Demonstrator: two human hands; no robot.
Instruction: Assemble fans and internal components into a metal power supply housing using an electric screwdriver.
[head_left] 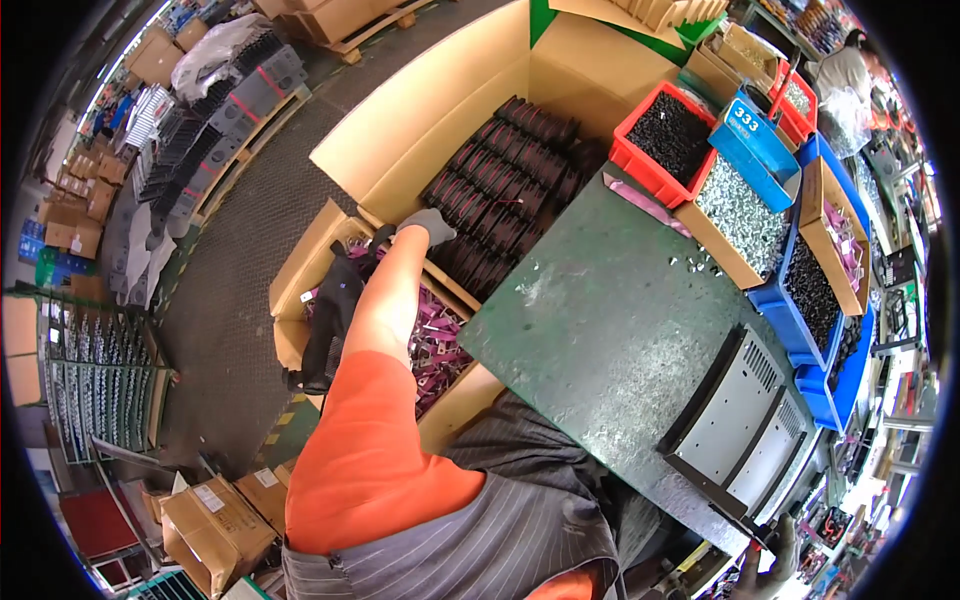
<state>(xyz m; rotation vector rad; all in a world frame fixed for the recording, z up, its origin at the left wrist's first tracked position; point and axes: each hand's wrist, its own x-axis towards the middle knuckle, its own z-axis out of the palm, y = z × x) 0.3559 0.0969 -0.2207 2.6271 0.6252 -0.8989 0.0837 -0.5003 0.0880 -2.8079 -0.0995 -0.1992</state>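
My left hand [430,226], in a grey glove, reaches to the near left edge of a large carton [430,115]. Rows of dark, ribbed black parts [500,165] lie in that carton, right beside the hand. Its fingers point down and are mostly hidden, so I cannot make out a grip. At the lower right, my right hand [778,562], also gloved, is by the near corner of a grey metal panel [735,425] with black bars and vent slots. A small red-and-white piece shows between its curled fingers; the rest of what it grips is unclear.
The panel rests on a green-topped table [590,310]. Red bin [665,140], blue bins [755,150] and cartons of small hardware line its far right side. A smaller carton [300,270] holds purple-and-metal pieces [435,335], with a black cloth [332,310] over its edge.
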